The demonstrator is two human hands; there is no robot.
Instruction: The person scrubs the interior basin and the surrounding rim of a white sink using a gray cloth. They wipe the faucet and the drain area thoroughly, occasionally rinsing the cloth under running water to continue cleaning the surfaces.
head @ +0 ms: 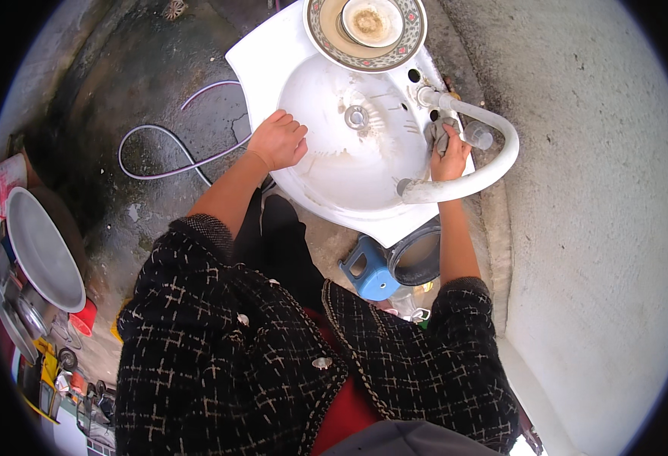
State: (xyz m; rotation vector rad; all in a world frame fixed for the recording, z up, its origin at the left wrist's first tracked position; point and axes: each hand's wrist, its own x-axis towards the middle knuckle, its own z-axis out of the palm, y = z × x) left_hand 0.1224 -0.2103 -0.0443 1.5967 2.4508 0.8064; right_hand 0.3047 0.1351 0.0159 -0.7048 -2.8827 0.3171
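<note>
A white ceramic washbasin (263, 62) stands before me, with brown grime streaking its bowl around the metal drain (357, 117). My right hand (452, 159) grips a wet-looking grey cloth (441, 137) against the ledge, beside a tap hole. Over that wrist arches a white curved faucet pipe (510, 137). Close to those fingers is a small clear plastic cup (478, 135); what supports it is hidden. At the opposite rim, my left hand (280, 140) is curled into a loose fist with nothing visible in it. Whether it touches the rim is unclear.
A patterned bowl (318, 43) with a smaller bowl (390, 23) inside sits on the basin's far end. Below are a blue plastic stool (371, 276) and a black bucket (394, 265). A thin hose (157, 176) loops over the wet floor. A rough wall (585, 171) rises at right.
</note>
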